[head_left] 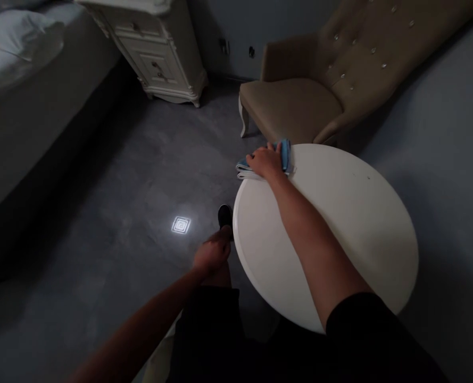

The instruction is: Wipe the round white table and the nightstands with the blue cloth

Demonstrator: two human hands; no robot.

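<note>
My right hand [266,161] presses down on a folded blue and white cloth [285,154], its fingers spread over the top. The cloth lies at the far left rim of a round white table [340,213], part of it reaching over the edge. My right forearm crosses above the tabletop. Lower and to the left, my left hand [213,254] hangs beside the table's left edge, in front of my leg. Its fingers are curled in, and nothing shows in them, though the dim light blurs the detail.
Behind the table stands a tan tufted armchair [296,103]. A white nightstand [156,58] is against the wall, and a bed [40,101] fills the left side. A square light pattern [181,225] shows on the grey floor [140,175] near my shoe [224,215].
</note>
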